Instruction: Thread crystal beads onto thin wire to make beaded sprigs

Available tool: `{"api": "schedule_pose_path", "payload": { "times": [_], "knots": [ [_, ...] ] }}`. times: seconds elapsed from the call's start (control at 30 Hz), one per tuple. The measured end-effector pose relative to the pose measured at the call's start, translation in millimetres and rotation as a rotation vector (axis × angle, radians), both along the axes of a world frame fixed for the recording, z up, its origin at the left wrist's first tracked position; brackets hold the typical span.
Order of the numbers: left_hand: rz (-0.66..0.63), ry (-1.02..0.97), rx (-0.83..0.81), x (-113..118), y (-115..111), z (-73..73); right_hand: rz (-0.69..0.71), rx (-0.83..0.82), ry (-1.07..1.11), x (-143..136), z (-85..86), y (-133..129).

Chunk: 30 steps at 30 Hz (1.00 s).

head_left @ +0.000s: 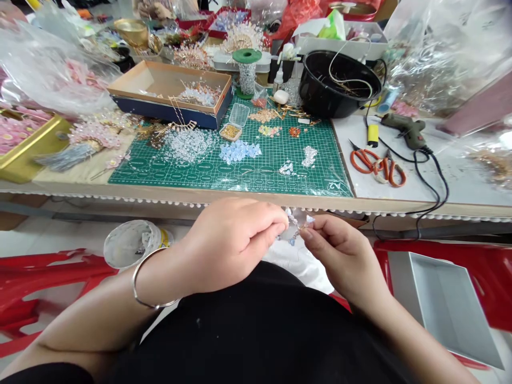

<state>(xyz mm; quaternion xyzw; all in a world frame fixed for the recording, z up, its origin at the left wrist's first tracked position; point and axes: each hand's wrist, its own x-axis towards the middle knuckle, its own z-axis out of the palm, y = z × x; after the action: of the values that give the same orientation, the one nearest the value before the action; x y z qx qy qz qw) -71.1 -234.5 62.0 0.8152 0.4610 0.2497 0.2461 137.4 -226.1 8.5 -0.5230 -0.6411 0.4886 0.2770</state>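
Between my hands, in front of the table edge, is a small beaded piece (295,230) with pale blue flowers and clear beads. My left hand (240,240), a bangle on its wrist, pinches one side with thumb and fingers. The thumb and index finger of my right hand (340,248) pinch the other side. On the green mat (184,173) beyond lie pale blue flowers (240,151), a heap of clear beads (188,145), silvery pieces (309,156) and an open clear box of gold beads (231,131).
Right of the mat lie orange-handled pliers (378,165), a glue gun (408,128) with its cable and a black bowl (338,82). A shallow box (168,88) stands behind the mat. Below are a white bucket (130,245) and a grey box (448,304).
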Motion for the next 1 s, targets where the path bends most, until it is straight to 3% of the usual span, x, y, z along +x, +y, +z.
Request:
{"api": "schedule_pose_path", "payload": {
  "times": [0.1, 0.2, 0.3, 0.43, 0.53, 0.6, 0.7, 0.83, 0.93, 1.0],
  "knots": [
    [-0.057, 0.111, 0.201, 1.5, 7.0, -6.4, 0.115, -0.034, -0.029, -1.5, 3.4, -0.9],
    [-0.047, 0.136, 0.266, 5.4, 15.9, -12.2, 0.216, -0.049, -0.024, -1.6, 6.0, -4.4],
    [0.008, 0.108, 0.259, 8.5, 22.2, -17.2, 0.253, -0.061, -0.004, 1.5, 8.8, -8.4],
    [0.039, 0.01, 0.133, 10.7, 26.0, -23.9, 0.278, -0.053, 0.012, 6.1, 11.9, -9.9],
    [0.043, -0.092, -0.049, 10.9, 31.3, -30.1, 0.299, -0.02, 0.006, 8.2, 12.7, -8.7],
    [-0.011, -0.203, -0.254, 10.3, 37.6, -37.7, 0.304, 0.014, 0.032, 9.7, 11.9, -8.1],
    [-0.175, -0.455, -0.706, 10.4, 46.8, -56.6, 0.27, 0.096, 0.125, 11.9, 7.4, -7.9],
    [-0.322, -0.725, -1.249, 20.0, 45.3, -83.3, 0.112, 0.229, 0.222, 10.3, -0.3, -7.3],
    [-0.437, -0.797, -1.458, 31.9, 35.0, -89.4, 0.012, 0.279, 0.215, 6.1, -3.1, -6.0],
    [-0.46, -0.812, -1.49, 37.3, 28.2, -85.9, -0.056, 0.341, 0.141, 4.2, -4.0, -4.7]
  ]
}}
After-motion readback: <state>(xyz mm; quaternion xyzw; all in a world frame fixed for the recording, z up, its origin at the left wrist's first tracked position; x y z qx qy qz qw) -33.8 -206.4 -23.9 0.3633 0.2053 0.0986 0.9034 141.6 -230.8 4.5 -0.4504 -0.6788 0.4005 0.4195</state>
